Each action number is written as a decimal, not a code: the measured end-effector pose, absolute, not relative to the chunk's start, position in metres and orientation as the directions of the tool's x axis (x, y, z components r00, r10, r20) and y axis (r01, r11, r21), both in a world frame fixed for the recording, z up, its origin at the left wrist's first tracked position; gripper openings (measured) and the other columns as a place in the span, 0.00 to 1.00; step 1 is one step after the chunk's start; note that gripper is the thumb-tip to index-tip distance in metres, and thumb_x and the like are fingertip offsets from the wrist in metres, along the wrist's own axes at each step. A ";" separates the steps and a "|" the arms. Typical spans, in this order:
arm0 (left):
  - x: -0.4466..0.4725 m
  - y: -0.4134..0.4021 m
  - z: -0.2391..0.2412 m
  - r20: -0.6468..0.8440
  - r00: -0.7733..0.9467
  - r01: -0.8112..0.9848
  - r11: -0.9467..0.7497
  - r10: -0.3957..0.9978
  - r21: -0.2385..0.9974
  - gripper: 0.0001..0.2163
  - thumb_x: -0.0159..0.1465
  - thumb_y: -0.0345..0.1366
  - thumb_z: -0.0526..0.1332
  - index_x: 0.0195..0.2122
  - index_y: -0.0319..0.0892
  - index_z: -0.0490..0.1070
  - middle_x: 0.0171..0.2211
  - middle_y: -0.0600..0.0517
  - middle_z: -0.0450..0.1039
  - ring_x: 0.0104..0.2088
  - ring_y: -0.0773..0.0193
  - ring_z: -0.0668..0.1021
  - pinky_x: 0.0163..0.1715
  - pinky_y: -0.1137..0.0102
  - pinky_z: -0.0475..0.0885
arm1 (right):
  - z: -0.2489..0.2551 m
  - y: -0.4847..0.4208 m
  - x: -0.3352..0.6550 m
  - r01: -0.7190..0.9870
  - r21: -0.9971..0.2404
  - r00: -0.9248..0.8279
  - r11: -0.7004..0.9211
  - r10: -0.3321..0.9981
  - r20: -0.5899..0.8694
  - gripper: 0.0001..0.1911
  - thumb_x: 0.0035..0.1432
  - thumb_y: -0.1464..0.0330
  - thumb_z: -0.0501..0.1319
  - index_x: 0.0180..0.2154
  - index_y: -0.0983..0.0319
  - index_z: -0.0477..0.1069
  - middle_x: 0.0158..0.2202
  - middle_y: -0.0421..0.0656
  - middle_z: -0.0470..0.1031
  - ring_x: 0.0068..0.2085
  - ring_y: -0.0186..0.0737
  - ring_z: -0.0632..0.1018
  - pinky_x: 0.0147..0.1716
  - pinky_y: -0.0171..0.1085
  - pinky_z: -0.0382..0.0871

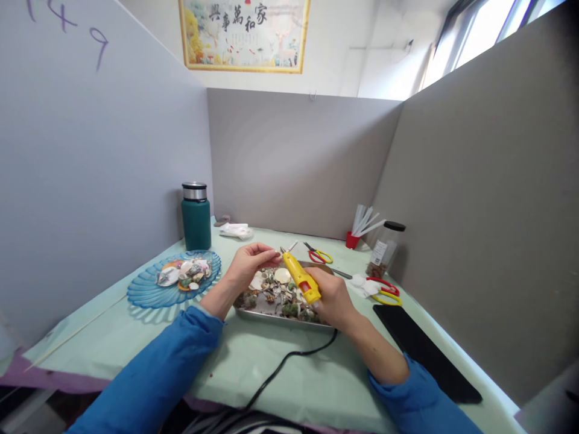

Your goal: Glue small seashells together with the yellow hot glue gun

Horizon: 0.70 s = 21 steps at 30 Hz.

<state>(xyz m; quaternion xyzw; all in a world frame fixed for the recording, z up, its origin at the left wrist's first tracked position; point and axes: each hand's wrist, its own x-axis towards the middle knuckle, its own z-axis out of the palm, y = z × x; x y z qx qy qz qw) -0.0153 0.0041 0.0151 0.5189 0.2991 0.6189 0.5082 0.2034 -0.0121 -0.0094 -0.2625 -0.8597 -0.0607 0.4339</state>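
A yellow hot glue gun is gripped in my right hand, its nozzle tilted up and to the left. Close to that nozzle, my left hand pinches something small and pale at the fingertips, too small to name. Below both hands lies a metal tray with many seashells in it. To the left, a blue scalloped glass plate bears a cluster of shells. The glue gun's black cord runs down to the table's front edge.
A green thermos stands behind the plate. Two pairs of scissors, a red cup of glue sticks, a clear jar and a black mat are at the right. Grey partitions enclose the table.
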 end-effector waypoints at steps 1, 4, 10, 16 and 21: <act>-0.015 0.004 0.015 0.336 0.052 -0.320 -0.303 0.941 0.898 0.10 0.49 0.35 0.70 0.27 0.35 0.72 0.25 0.48 0.78 0.28 0.64 0.80 0.34 0.70 0.75 | -0.010 -0.012 0.204 0.508 -0.130 -0.479 0.851 0.405 0.778 0.13 0.55 0.71 0.54 0.44 0.63 0.67 0.39 0.47 0.77 0.37 0.42 0.77 0.34 0.37 0.69; -0.015 0.004 0.015 0.330 0.049 -0.328 -0.297 0.943 0.897 0.10 0.49 0.35 0.70 0.27 0.35 0.72 0.26 0.48 0.78 0.28 0.64 0.80 0.34 0.69 0.75 | -0.010 -0.011 0.204 0.509 -0.137 -0.476 0.850 0.411 0.777 0.13 0.56 0.71 0.54 0.44 0.63 0.67 0.39 0.47 0.77 0.37 0.42 0.77 0.33 0.38 0.70; -0.016 0.004 0.014 0.328 0.060 -0.326 -0.292 0.943 0.899 0.10 0.49 0.36 0.70 0.28 0.35 0.72 0.26 0.48 0.78 0.29 0.64 0.80 0.36 0.69 0.75 | -0.009 -0.012 0.203 0.487 -0.137 -0.491 0.863 0.400 0.774 0.13 0.55 0.71 0.54 0.44 0.63 0.67 0.38 0.47 0.77 0.37 0.42 0.77 0.34 0.38 0.70; -0.015 0.003 0.015 0.321 0.063 -0.305 -0.288 0.945 0.908 0.12 0.48 0.37 0.70 0.28 0.35 0.71 0.25 0.48 0.77 0.28 0.62 0.80 0.36 0.66 0.75 | -0.007 -0.014 0.202 0.481 -0.128 -0.505 0.867 0.394 0.768 0.15 0.53 0.73 0.54 0.44 0.63 0.67 0.39 0.47 0.77 0.37 0.41 0.77 0.34 0.36 0.70; -0.016 0.004 0.013 0.324 0.070 -0.291 -0.291 0.944 0.911 0.12 0.48 0.37 0.70 0.27 0.36 0.71 0.25 0.49 0.77 0.27 0.63 0.80 0.35 0.67 0.75 | -0.008 -0.014 0.201 0.491 -0.111 -0.517 0.864 0.391 0.761 0.15 0.53 0.74 0.55 0.44 0.64 0.67 0.40 0.47 0.77 0.37 0.41 0.77 0.34 0.36 0.70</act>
